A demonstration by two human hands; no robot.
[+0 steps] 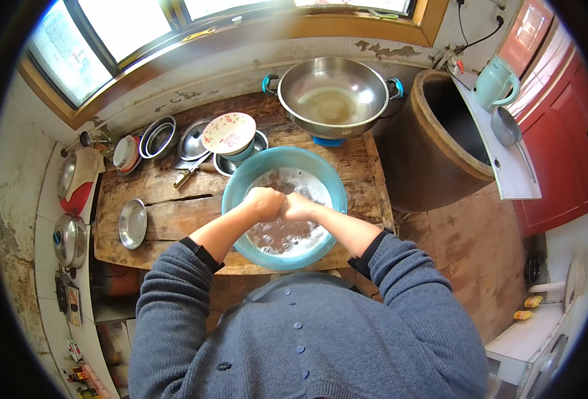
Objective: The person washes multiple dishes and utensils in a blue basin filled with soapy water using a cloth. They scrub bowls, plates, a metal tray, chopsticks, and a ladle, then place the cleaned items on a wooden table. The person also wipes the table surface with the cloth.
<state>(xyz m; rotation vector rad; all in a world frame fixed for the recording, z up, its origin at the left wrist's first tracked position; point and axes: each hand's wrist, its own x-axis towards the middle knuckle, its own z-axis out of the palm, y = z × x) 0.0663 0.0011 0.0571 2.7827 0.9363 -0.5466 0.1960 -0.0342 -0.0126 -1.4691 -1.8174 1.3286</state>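
Note:
A teal plastic basin (285, 264) holds cloudy, reddish-brown water (274, 237) with white suds along its edge. Over the water my left hand (265, 203) and my right hand (298, 207) meet, fingers curled and knuckles close together. A small dull patch shows where they join, but whether they grip a thing there cannot be made out. The undersides of both hands are hidden. The basin rests on a worn wooden table (179, 219), near its front edge.
Behind stands a wide steel pan (334, 104) with turquoise-covered handles. To the left are a patterned bowl (230, 132), a cleaver (191, 169), a pot lid (192, 140) and an oval steel dish (133, 223). A large earthenware vat (408, 149) is right, its board (518, 172) carrying a ladle (506, 128).

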